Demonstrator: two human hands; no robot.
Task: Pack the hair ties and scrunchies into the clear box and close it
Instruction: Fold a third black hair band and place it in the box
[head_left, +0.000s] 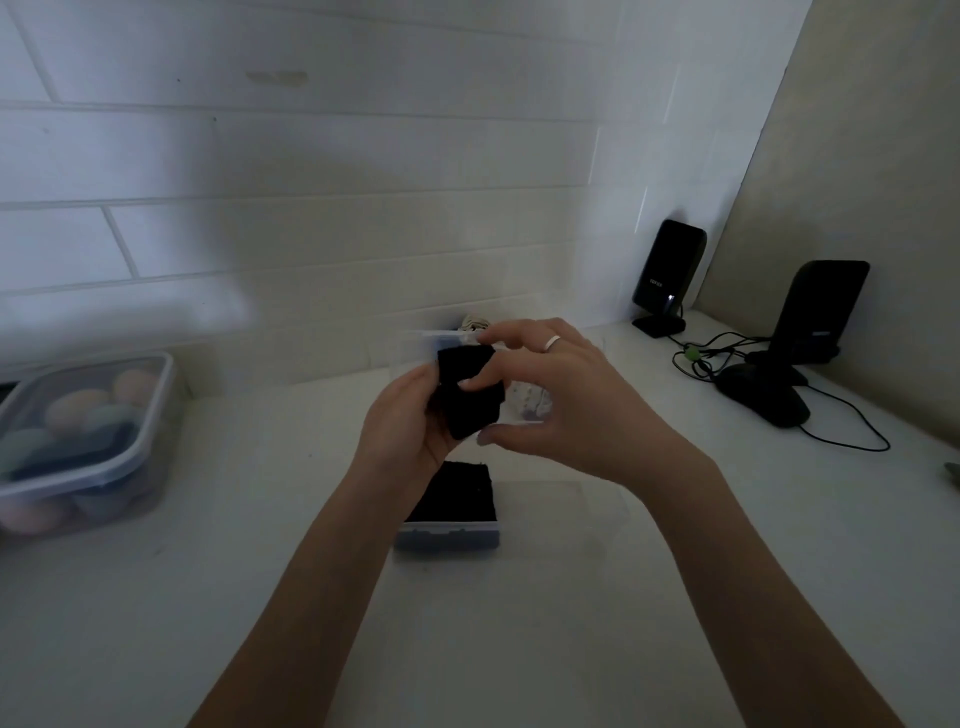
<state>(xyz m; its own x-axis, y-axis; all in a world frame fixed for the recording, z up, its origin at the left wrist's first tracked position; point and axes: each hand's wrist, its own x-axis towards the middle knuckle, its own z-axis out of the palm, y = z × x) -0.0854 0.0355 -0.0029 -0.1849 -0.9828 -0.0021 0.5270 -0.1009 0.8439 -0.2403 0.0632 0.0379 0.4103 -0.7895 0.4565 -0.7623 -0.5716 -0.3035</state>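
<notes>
black scrunchie (470, 392) between both hands

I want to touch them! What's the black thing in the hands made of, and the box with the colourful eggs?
Black folded piece: probably soft matte cloth; it creases and shows no shine. See-through lidded box: likely smooth clear plastic; its contents show through.
</notes>
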